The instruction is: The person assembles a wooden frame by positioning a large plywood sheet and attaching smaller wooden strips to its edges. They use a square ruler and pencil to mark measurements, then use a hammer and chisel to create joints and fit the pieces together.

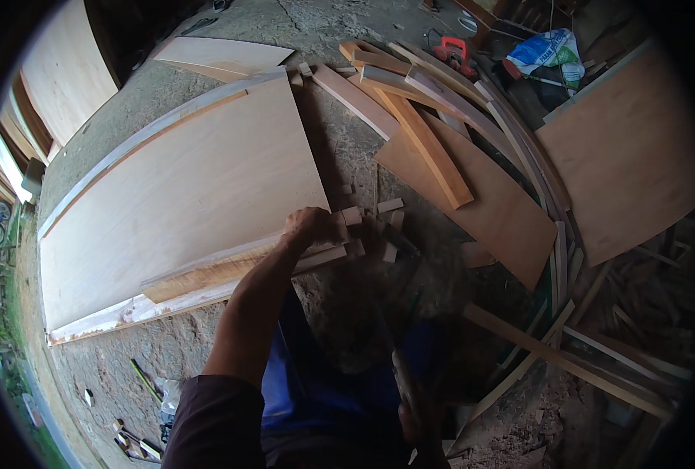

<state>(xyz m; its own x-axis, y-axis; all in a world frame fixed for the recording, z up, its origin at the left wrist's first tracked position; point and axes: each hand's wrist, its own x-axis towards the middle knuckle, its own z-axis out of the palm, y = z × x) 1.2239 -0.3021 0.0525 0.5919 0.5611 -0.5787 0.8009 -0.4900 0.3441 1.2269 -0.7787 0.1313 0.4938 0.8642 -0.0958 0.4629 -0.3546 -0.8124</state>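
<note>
I judge I'm seating a wood strip (pixel 238 270) along the plywood sheet (pixel 183 187). My left hand (pixel 310 227) clenches the strip's end, centre frame. At five o'clock my right hand (pixel 410 406) is blurred; its grip I cannot tell. Next: steady alignment with the sheet's edge.

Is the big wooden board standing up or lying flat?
Lying flat. The big board rests on the concrete ground, and the left hand presses on its near corner.

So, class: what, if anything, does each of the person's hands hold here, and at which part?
The left hand grips the near end of a wooden strip lying along the plywood sheet. The right hand is blurred; what it holds cannot be told.
</note>
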